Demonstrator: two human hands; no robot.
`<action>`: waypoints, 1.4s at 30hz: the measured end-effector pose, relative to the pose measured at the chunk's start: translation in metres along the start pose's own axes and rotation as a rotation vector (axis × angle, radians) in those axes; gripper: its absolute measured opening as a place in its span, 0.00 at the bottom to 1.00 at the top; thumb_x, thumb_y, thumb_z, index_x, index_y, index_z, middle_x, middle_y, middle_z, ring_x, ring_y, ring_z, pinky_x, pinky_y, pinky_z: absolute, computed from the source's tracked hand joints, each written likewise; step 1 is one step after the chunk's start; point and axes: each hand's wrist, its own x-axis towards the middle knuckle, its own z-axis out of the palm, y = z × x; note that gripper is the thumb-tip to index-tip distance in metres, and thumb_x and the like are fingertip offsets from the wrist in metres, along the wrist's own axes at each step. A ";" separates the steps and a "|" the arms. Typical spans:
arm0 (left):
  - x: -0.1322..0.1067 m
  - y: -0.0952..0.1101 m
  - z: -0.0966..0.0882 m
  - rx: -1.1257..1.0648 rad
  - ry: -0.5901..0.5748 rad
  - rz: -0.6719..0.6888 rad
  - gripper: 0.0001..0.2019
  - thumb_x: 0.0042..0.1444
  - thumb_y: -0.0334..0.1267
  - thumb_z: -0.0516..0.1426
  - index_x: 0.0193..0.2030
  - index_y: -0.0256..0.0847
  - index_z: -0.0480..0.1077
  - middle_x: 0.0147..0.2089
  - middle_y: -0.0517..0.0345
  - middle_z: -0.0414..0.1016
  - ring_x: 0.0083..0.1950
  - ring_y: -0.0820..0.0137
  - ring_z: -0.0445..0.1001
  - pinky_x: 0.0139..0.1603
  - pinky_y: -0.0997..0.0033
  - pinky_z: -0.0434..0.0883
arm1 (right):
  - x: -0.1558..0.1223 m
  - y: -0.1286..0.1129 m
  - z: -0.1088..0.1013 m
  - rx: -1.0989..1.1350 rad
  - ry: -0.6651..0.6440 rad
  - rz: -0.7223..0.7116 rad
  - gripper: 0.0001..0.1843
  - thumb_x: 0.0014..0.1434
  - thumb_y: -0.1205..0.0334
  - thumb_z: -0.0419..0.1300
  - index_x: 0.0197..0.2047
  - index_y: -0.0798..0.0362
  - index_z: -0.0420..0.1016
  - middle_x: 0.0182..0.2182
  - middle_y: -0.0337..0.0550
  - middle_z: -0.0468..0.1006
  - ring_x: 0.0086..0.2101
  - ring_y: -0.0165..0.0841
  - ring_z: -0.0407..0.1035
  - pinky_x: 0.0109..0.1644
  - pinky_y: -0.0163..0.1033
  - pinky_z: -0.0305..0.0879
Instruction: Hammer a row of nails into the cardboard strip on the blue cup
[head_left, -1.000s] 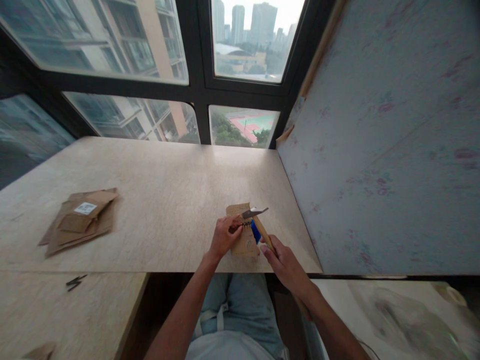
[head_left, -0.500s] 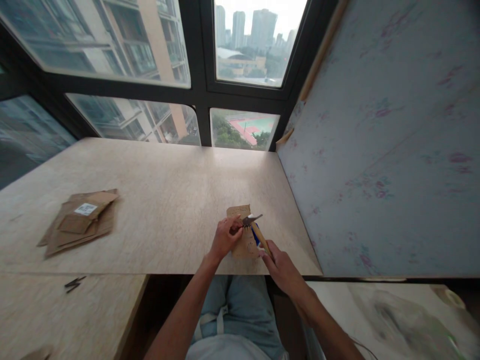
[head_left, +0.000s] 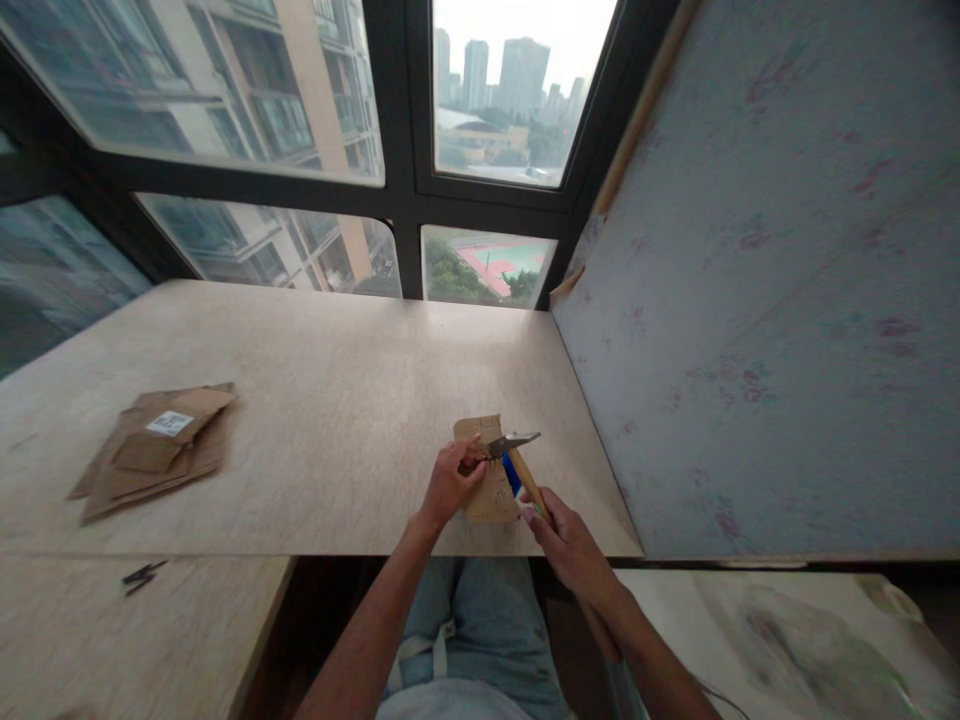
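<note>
My right hand (head_left: 564,535) is wrapped round the wooden handle of a hammer (head_left: 531,482). The metal head of the hammer is over a piece of brown cardboard (head_left: 491,503), close to my left fingertips. My left hand (head_left: 452,478) is at the cardboard's left side with its fingers pinched together; what they hold, if anything, is too small and hidden to name. Small dark spikes (head_left: 495,459) show in a row by those fingertips. Beside the hammer handle lies a blue object (head_left: 511,474), partly covered by it.
Brown paper packages (head_left: 124,487), one with a white label, are stacked on the left of the pale tabletop (head_left: 322,400). Several thin dark pieces (head_left: 141,577) lie on the lower surface at left. A flower-patterned wall panel (head_left: 750,330) bounds the right side, and windows stand behind.
The hammer head has shifted a little to the right and turned, showing more of its length. My right hand has moved slightly right and down; my left hand keeps its pinch.
</note>
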 end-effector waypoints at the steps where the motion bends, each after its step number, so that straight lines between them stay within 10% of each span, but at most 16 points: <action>1: 0.000 0.000 0.000 -0.004 0.001 0.000 0.23 0.54 0.30 0.61 0.57 0.44 0.69 0.38 0.56 0.79 0.39 0.67 0.76 0.46 0.62 0.73 | 0.000 0.003 0.002 0.015 0.004 0.009 0.18 0.65 0.47 0.50 0.45 0.52 0.70 0.22 0.31 0.62 0.23 0.30 0.58 0.28 0.34 0.53; 16: -0.009 0.007 -0.011 -0.040 -0.022 0.055 0.28 0.56 0.36 0.61 0.64 0.46 0.62 0.45 0.52 0.77 0.46 0.64 0.75 0.51 0.58 0.72 | 0.008 0.051 0.057 0.193 0.431 0.153 0.26 0.57 0.42 0.61 0.49 0.55 0.70 0.23 0.29 0.60 0.23 0.29 0.59 0.27 0.33 0.59; 24: -0.004 0.009 -0.022 0.131 -0.131 0.127 0.37 0.49 0.49 0.67 0.65 0.45 0.62 0.66 0.41 0.66 0.68 0.51 0.62 0.65 0.44 0.59 | 0.005 0.051 0.061 0.240 0.430 0.176 0.25 0.58 0.44 0.61 0.49 0.54 0.69 0.24 0.30 0.64 0.22 0.29 0.62 0.25 0.33 0.60; 42: -0.003 0.003 -0.018 0.116 -0.259 0.014 0.39 0.48 0.52 0.67 0.66 0.47 0.63 0.69 0.43 0.62 0.71 0.51 0.56 0.67 0.43 0.57 | 0.003 0.046 0.070 0.413 0.465 0.198 0.27 0.55 0.45 0.61 0.51 0.54 0.69 0.33 0.39 0.76 0.17 0.26 0.61 0.15 0.31 0.55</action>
